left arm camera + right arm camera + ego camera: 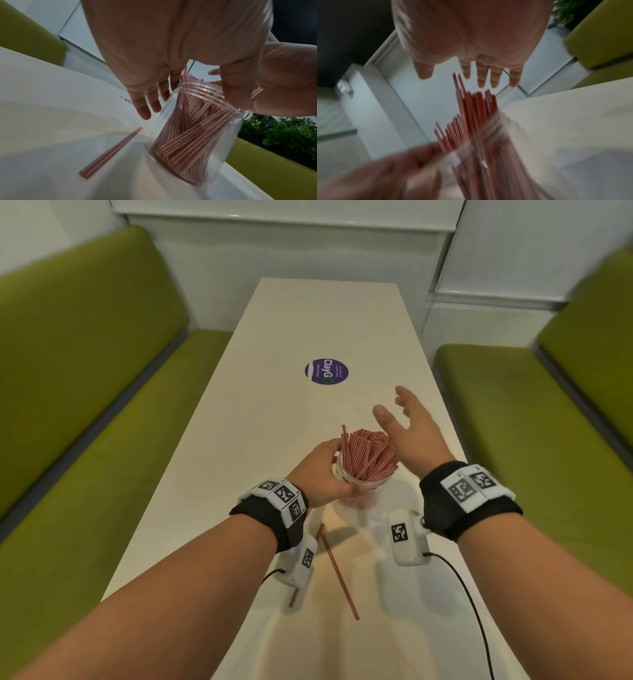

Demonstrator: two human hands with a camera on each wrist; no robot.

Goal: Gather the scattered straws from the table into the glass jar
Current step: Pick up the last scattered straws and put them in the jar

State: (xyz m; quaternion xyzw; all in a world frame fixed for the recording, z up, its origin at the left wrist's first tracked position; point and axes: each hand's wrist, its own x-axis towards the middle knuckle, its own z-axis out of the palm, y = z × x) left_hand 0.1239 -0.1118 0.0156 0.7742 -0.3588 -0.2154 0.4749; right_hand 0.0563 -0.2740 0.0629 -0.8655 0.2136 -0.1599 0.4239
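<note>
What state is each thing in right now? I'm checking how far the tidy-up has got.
Clear glass jar: upright on the white table, lid off, packed with red striped straws.
Loose red striped straws: at least two lying flat on the table, near side of the jar.
Left hand: grips the jar's side.
Right hand: open, holds nothing, raised beside the jar.

The head view looks forward and down from above the near end of a long white table, taking in both forearms. The left wrist view sits low and close, facing a clear glass jar packed with red striped straws. The right wrist view, blurred, faces the same jar from its other side. All three share it.
</note>
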